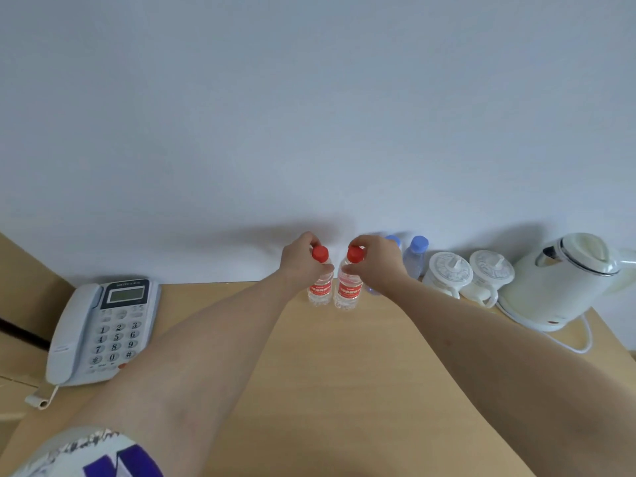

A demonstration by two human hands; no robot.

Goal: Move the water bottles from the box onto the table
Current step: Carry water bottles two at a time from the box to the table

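Note:
Two small water bottles with red caps and red labels stand side by side at the back of the wooden table, near the wall. My left hand grips the neck of the left red-capped bottle. My right hand grips the neck of the right red-capped bottle. Both bottles are upright and their bases look to be on the tabletop. Two blue-capped bottles stand just right of my right hand, one partly hidden behind it. No box is in view.
A grey desk telephone lies at the table's left edge. Two white lidded cups and a white electric kettle with its cord stand at the back right. The white wall runs directly behind the bottles.

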